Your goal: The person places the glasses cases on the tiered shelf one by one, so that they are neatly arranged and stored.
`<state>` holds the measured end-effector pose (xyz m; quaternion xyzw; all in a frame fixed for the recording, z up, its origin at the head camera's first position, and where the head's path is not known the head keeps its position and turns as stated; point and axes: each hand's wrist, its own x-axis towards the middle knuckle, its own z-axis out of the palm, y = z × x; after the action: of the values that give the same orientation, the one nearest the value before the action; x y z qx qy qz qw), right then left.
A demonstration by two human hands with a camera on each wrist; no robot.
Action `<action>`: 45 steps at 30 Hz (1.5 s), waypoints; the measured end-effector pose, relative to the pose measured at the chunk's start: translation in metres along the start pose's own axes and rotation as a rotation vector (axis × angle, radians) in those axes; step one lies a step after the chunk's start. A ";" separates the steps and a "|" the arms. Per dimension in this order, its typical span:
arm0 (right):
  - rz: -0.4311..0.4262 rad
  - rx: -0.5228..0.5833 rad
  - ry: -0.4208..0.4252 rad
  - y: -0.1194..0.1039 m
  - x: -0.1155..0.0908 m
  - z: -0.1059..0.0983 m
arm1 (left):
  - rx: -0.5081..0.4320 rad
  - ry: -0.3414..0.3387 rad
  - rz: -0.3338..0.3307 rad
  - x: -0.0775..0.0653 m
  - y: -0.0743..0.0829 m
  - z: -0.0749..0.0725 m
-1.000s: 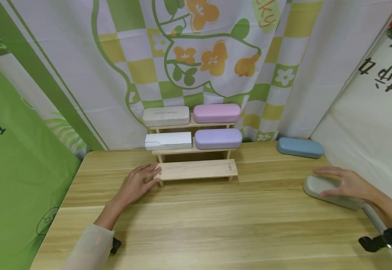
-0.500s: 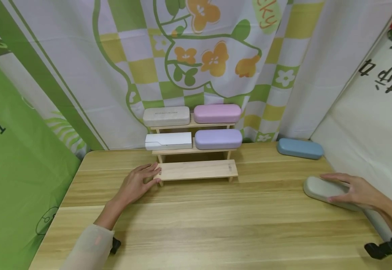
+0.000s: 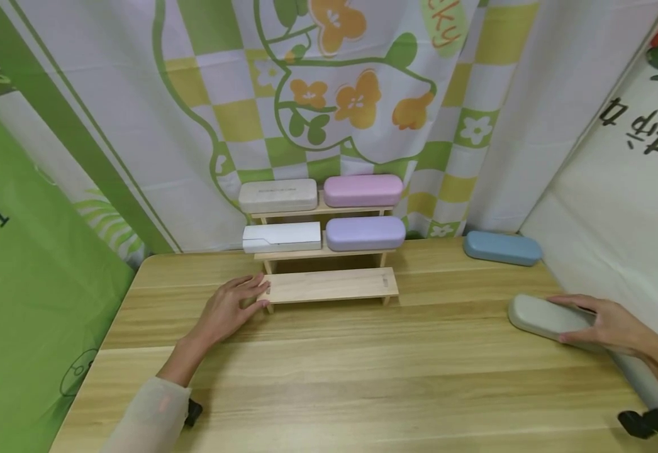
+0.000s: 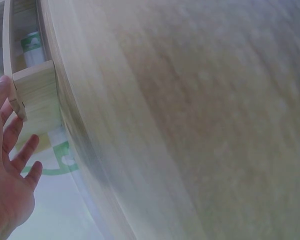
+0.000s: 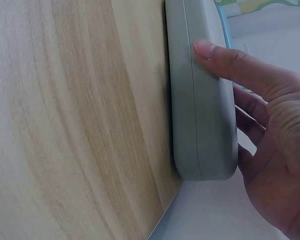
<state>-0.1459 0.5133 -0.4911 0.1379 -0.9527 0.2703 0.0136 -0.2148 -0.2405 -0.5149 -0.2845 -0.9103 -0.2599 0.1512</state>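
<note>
My left hand (image 3: pixel 226 313) holds the left end of the lowest step of a three-tier wooden display stand (image 3: pixel 329 285), thumb at the front and fingers over the top. In the left wrist view, the thumb and index finger meet the edge of the stand (image 4: pixel 36 95) while the other fingers spread loosely. At the table's right side, my right hand (image 3: pixel 614 324) grips a grey-green glasses case (image 3: pixel 544 316). Its thumb presses one long side of the case (image 5: pixel 205 120), and the fingers lie along the opposite side, partly hidden. The case lies on the table.
On the top tier sit a cream case (image 3: pixel 278 195) and a pink case (image 3: pixel 363 190). A white case (image 3: pixel 282 237) and a lavender case (image 3: pixel 365 233) occupy the middle one. At the back right lies a blue case (image 3: pixel 502 248). Patterned curtains (image 3: pixel 357 145) hang behind the table.
My right hand has shifted right along the grey-green glasses case, and its fingers have settled around the sides. The case and my left hand stay in place.
</note>
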 end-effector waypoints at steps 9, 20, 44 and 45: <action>0.031 -0.024 0.015 0.002 -0.002 0.003 | 0.011 0.005 0.016 0.001 0.001 0.000; 0.079 -0.061 0.016 -0.003 -0.005 0.001 | 0.020 0.015 0.081 0.000 -0.003 0.002; -0.015 -0.082 0.030 -0.034 0.019 -0.003 | 0.028 -0.026 0.102 0.001 -0.005 -0.008; -0.024 -0.083 0.035 -0.036 0.020 -0.002 | 0.027 -0.015 0.111 0.001 -0.006 -0.008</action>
<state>-0.1558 0.4799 -0.4687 0.1442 -0.9611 0.2325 0.0391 -0.2183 -0.2480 -0.5103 -0.3344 -0.8977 -0.2367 0.1621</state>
